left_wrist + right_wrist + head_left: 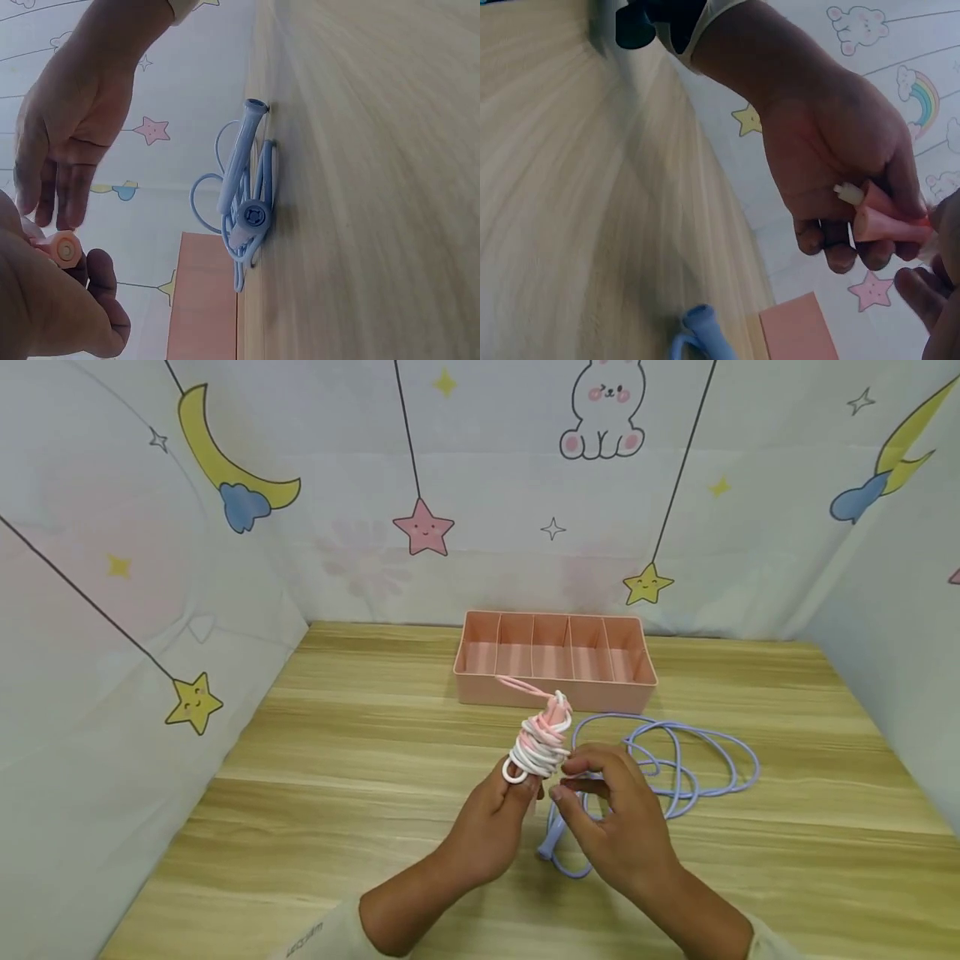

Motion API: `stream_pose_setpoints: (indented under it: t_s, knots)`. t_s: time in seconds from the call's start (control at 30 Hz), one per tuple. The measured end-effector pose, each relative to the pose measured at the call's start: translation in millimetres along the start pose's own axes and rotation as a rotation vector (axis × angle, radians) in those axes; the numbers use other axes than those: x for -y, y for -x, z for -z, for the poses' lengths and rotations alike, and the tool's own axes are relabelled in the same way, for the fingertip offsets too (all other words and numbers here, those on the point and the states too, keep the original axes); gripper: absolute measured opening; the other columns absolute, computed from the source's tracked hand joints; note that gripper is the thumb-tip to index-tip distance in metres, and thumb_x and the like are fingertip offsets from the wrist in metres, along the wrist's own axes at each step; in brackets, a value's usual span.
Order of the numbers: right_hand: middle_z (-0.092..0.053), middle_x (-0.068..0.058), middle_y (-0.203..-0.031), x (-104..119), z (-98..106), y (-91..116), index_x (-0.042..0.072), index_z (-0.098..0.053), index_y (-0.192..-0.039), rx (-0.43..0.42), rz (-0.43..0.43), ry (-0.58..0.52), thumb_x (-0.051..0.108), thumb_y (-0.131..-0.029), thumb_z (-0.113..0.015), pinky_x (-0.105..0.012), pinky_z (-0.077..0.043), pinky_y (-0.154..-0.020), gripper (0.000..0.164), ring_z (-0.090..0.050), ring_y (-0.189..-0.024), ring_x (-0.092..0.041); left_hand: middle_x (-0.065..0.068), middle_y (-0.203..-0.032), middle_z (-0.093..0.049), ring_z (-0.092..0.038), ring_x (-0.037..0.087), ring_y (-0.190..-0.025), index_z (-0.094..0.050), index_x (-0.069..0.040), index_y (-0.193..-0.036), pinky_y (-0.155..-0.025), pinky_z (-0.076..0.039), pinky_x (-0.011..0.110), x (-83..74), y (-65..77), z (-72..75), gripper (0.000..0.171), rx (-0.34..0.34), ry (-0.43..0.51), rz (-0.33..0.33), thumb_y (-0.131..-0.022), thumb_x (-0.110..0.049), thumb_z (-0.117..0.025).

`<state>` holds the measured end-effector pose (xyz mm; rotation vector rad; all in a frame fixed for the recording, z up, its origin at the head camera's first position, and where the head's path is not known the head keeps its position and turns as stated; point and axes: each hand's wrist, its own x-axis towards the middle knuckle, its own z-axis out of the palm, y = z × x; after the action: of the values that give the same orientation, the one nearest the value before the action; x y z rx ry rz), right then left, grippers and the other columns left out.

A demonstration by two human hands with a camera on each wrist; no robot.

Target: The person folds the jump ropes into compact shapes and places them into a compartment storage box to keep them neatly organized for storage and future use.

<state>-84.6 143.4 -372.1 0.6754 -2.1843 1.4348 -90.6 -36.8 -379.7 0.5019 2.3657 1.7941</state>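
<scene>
Near the centre of the head view, a pink-and-white skipping rope (542, 747) lies in thick, uneven turns round its pink handles (891, 226). The left hand (486, 828) grips the handles; the right hand (628, 828) bends loosely beside them, contact unclear. Just above, a pink box (600, 697) shows five compartments' bare floors.

A pink divided box (555, 695) stands before a cartoon-patterned backdrop (510, 468).

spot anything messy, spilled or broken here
The blue jump rope looks untidy: it sprawls in loose loops on the table near the box, while the pink-and-white rope in the left hand is bundled, some loops sticking out. No spill or damage shows.
</scene>
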Motion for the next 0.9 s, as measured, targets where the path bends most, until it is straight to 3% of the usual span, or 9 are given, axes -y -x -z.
stream_pose_setpoints:
  t_s: [0.1,0.17,0.23,0.33,0.4,0.53,0.63,0.77,0.9]
  knots:
    - [-0.068,-0.007,-0.104,4.8,-2.1,-0.1,-0.001,-0.064,-0.107,0.050,-0.269,-0.078,0.004,-0.091,-0.077,-0.028,-0.058,-0.078,0.021,-0.071,-0.092,-0.019,0.006,-0.096,-0.057,-0.057,0.027,-0.089,-0.054,-0.008,-0.116,-0.079,-0.048,0.035,0.8,0.3,-0.7,0.023,0.003,0.026,0.004,-0.112,-0.025,-0.038]
    - [-0.070,-0.009,-0.101,6.8,-1.9,-2.9,0.000,-0.065,-0.107,0.073,-0.432,-0.141,0.014,-0.095,-0.075,-0.029,-0.058,-0.078,0.021,-0.073,-0.087,-0.023,0.006,-0.097,-0.058,-0.058,0.026,-0.090,-0.054,-0.009,-0.116,-0.080,-0.048,0.034,2.0,-0.1,-1.4,0.023,0.004,0.027,0.001,-0.112,-0.025,-0.039]
    - [-0.071,-0.013,-0.100,7.1,-1.4,-7.0,-0.003,-0.065,-0.108,0.090,-0.557,-0.218,0.020,-0.096,-0.074,-0.031,-0.058,-0.078,0.027,-0.073,-0.085,-0.028,0.005,-0.097,-0.058,-0.058,0.025,-0.089,-0.055,-0.010,-0.115,-0.078,-0.048,0.034,3.2,-0.7,-1.8,0.023,0.005,0.021,0.008,-0.112,-0.026,-0.039]
    - [-0.070,-0.018,-0.103,5.3,-1.5,-13.0,-0.007,-0.064,-0.112,0.115,-0.666,-0.315,0.017,-0.096,-0.073,-0.033,-0.059,-0.079,0.031,-0.072,-0.086,-0.033,0.006,-0.097,-0.060,-0.057,0.022,-0.085,-0.056,-0.012,-0.114,-0.075,-0.048,0.033,5.1,-2.1,-1.3,0.024,0.001,-0.017,0.022,-0.112,-0.028,-0.038]
    - [-0.069,-0.019,-0.104,3.9,-2.6,-15.7,-0.010,-0.063,-0.114,0.133,-0.701,-0.355,0.012,-0.095,-0.074,-0.034,-0.059,-0.079,0.031,-0.072,-0.088,-0.033,0.006,-0.093,-0.061,-0.055,0.019,-0.077,-0.057,-0.015,-0.110,-0.069,-0.047,0.033,5.7,-3.2,-0.4,0.025,-0.010,-0.067,0.029,-0.112,-0.030,-0.037]
    - [-0.070,-0.018,-0.102,1.8,-5.4,-19.5,-0.011,-0.064,-0.115,0.170,-0.711,-0.367,0.006,-0.093,-0.075,-0.034,-0.059,-0.079,0.030,-0.071,-0.086,-0.031,-0.002,-0.081,-0.060,-0.051,0.012,-0.071,-0.058,-0.021,-0.096,-0.079,-0.038,0.040,7.2,-6.7,0.3,0.028,-0.068,-0.237,-0.006,-0.111,-0.032,-0.037]
    - [-0.072,-0.015,-0.100,0.4,-7.4,-22.4,-0.008,-0.068,-0.112,0.179,-0.701,-0.322,0.009,-0.093,-0.076,-0.033,-0.058,-0.079,0.026,-0.071,-0.084,-0.027,-0.011,-0.080,-0.059,-0.051,0.012,-0.077,-0.059,-0.023,-0.093,-0.083,-0.026,0.045,7.3,-9.9,0.0,0.030,-0.109,-0.331,-0.028,-0.110,-0.032,-0.036]
    - [-0.073,-0.012,-0.096,-3.1,-9.9,-26.3,-0.003,-0.071,-0.107,0.174,-0.681,-0.256,0.010,-0.093,-0.075,-0.035,-0.058,-0.079,0.020,-0.070,-0.084,-0.024,-0.014,-0.080,-0.059,-0.052,0.013,-0.080,-0.060,-0.023,-0.089,-0.081,-0.025,0.046,4.7,-14.4,0.9,0.031,-0.131,-0.379,-0.016,-0.107,-0.026,-0.036]
    - [-0.073,-0.012,-0.096,-7.6,-11.3,-29.3,-0.004,-0.069,-0.105,0.166,-0.655,-0.233,0.007,-0.093,-0.075,-0.036,-0.058,-0.079,0.017,-0.070,-0.086,-0.023,-0.012,-0.081,-0.061,-0.054,0.015,-0.082,-0.060,-0.022,-0.089,-0.080,-0.027,0.046,0.4,-19.7,3.3,0.033,-0.110,-0.409,-0.004,-0.107,-0.026,-0.032]
